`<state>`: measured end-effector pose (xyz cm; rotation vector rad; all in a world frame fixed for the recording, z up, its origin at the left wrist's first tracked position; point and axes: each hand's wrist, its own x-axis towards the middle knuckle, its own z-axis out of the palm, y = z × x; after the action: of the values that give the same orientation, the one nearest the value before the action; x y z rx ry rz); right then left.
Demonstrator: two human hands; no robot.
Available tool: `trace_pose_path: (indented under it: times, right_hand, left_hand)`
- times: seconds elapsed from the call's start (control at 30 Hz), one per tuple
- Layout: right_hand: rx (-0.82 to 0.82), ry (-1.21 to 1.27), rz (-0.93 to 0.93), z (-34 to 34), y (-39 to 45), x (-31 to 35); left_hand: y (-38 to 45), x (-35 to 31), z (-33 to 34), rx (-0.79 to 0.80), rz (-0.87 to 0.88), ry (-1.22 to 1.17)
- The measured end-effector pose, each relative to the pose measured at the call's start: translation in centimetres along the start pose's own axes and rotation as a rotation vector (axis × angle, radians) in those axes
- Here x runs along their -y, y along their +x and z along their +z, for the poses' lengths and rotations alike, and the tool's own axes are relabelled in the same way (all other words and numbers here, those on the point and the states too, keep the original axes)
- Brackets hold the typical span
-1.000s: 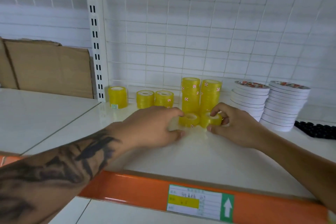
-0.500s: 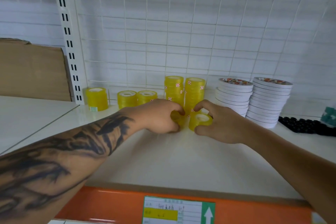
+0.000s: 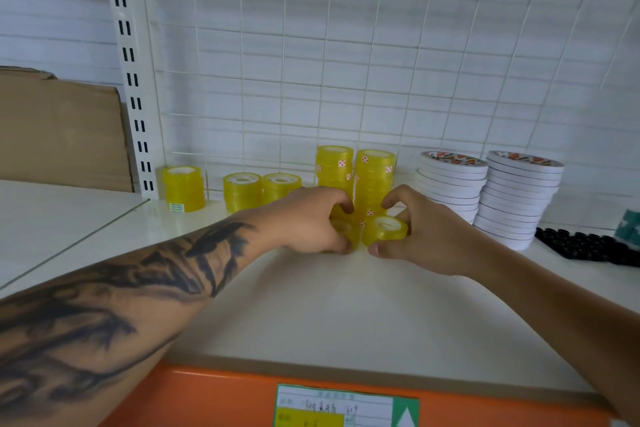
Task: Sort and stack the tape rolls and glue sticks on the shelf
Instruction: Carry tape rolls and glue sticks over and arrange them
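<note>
left hand (image 3: 311, 222) pinching yellow roll (image 3: 344, 227), right hand (image 3: 426, 236) another

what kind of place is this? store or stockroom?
Most likely a shop's stationery aisle. A white shelf with an orange front rail carrying a price label, a wire grid back panel, and stacked tape rolls that both hands are arranging.

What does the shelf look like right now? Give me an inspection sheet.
Surface: white shelf, orange front edge.
Job's things: two tall yellow tape stacks, three shorter yellow stacks leftward, two white tape stacks; glue sticks: nothing seen.
Clutter: black items, cardboard.
Hands: left hand grips a yellow roll; right hand pinches another roll.
Cables: nothing seen.
Surroundings: white wire grid backing.
</note>
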<state>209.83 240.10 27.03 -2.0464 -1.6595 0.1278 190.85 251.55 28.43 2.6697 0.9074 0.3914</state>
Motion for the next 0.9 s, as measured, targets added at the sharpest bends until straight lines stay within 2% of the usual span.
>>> trace_pose_path:
  times: [0.27,0.47,0.63,0.77,0.9]
  right_hand:
    - [-0.04,0.028,0.012,0.6,-0.3,0.1]
    - [-0.015,0.054,0.02,0.4,-0.6,0.4]
    - [0.011,-0.201,-0.049,-1.1,-2.3,2.1]
    - [-0.018,-0.293,-0.198,-2.1,-4.6,3.7]
    - [0.167,-0.389,-0.324,-1.4,-5.7,6.4]
  left_hand:
    - [-0.7,-0.3,0.9,-0.126,-0.005,-0.048]
    - [-1.1,-0.4,1.1,-0.15,-0.037,-0.065]
    - [-2.9,-0.5,-1.1,-0.131,-0.081,-0.091]
    - [-6.7,1.3,-3.7,-0.168,-0.119,0.03]
    - [-13.2,5.4,-5.5,-0.134,-0.196,0.329]
